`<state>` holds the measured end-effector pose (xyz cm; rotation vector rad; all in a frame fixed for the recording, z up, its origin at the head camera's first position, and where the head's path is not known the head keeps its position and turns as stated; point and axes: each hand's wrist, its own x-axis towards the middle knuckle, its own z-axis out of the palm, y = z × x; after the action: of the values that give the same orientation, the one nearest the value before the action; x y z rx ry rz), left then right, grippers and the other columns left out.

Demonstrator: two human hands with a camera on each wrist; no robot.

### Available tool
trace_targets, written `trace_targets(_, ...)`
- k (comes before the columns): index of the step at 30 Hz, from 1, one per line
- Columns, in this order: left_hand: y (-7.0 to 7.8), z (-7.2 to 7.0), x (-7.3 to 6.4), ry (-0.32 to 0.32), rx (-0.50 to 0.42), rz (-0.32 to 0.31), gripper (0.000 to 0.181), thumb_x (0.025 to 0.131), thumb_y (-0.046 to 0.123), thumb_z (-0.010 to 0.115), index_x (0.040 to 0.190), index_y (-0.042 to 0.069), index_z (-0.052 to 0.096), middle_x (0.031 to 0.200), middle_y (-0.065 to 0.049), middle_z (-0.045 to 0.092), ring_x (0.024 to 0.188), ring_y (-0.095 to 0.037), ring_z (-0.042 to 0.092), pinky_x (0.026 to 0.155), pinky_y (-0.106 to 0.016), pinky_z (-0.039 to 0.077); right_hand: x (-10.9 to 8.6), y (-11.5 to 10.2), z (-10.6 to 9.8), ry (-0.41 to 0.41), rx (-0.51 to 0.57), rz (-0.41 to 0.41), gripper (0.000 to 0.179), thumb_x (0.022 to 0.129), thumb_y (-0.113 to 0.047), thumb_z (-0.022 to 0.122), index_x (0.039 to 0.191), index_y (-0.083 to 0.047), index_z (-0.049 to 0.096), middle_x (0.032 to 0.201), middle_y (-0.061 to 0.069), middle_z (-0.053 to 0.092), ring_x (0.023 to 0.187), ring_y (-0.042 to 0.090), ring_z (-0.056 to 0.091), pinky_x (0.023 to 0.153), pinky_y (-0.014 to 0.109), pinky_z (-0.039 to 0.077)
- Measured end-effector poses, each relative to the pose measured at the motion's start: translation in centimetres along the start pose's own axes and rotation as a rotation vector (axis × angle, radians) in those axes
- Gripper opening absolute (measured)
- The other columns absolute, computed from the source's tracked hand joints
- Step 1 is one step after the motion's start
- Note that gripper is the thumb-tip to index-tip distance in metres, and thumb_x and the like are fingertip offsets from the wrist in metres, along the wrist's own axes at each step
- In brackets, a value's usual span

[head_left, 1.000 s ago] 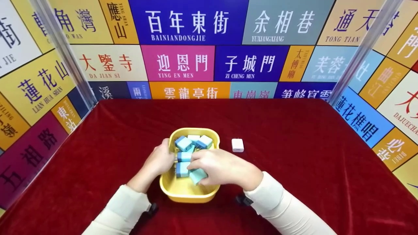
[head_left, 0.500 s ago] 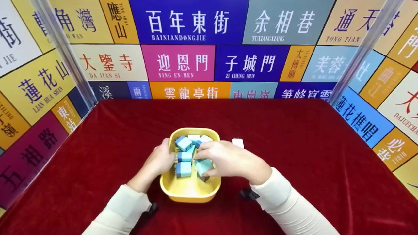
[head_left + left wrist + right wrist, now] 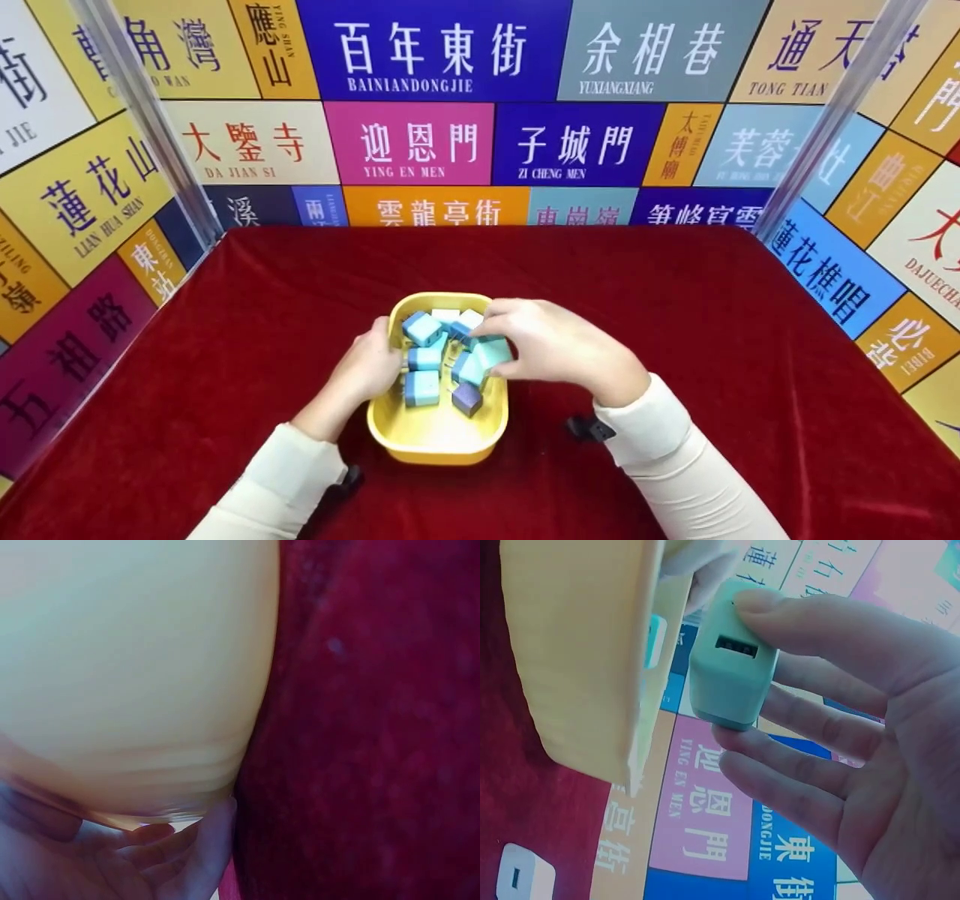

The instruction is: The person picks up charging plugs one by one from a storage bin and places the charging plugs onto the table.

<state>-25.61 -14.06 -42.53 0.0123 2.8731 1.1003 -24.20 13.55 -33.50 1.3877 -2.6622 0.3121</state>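
Observation:
A mint-green USB charger (image 3: 493,354) is pinched between the thumb and fingers of my right hand (image 3: 551,341), over the right rim of a yellow plastic basket (image 3: 437,456). Its USB port faces the camera in the right wrist view, where the charger (image 3: 733,664) hangs clear of the basket wall. At the basket's left side, my left hand (image 3: 371,364) grips the rim; in the left wrist view its fingers (image 3: 214,840) lie against the wall. Several blue-and-mint chargers (image 3: 421,388) and a dark purple charger (image 3: 466,399) lie inside the basket.
A white charger (image 3: 526,874) lies on the red cloth outside the basket, seen in the right wrist view; my right hand covers it in the head view. Red velvet cloth (image 3: 225,360) spreads under everything. Printed sign panels (image 3: 409,142) stand behind.
My right hand has lifted the mint-green charger up and right from the basket's inside to its right rim, uncovering the purple charger. My left hand has stayed on the rim.

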Motion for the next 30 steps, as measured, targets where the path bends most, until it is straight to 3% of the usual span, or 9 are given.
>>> trace_targets(5,-0.1,0.1,-0.1,0.002,-0.005,0.003,0.056,0.101,0.009,0.05,0.156,0.0,0.04,0.133,-0.024,0.066,0.118,-0.033,0.066,0.093,-0.051,0.061,-0.3,0.8,-0.4,-0.003,0.026,0.048,0.041,0.086,-0.024,0.09,0.122,-0.009,0.079,0.113,0.005,0.069,0.101,0.021,0.066,0.093,0.036,0.059)
trace_targets(13,-0.2,0.1,-0.1,0.005,0.0,0.011,0.056,0.101,0.008,0.05,0.155,-0.001,0.04,0.134,-0.025,0.065,0.119,-0.034,0.066,0.094,-0.051,0.06,-1.0,2.7,-1.2,0.036,0.066,0.128,0.036,0.084,-0.019,0.089,0.118,-0.012,0.081,0.103,0.001,0.067,0.092,0.021,0.064,0.084,0.034,0.057)
trace_targets(30,0.0,0.0,-0.1,-0.009,-0.013,-0.006,0.06,0.102,0.008,0.05,0.159,-0.001,0.035,0.14,-0.026,0.062,0.125,-0.035,0.064,0.097,-0.051,0.06,-2.8,7.4,-1.8,0.04,0.112,0.287,0.039,0.083,-0.017,0.091,0.119,-0.007,0.08,0.108,0.006,0.071,0.095,0.025,0.063,0.086,0.039,0.057)
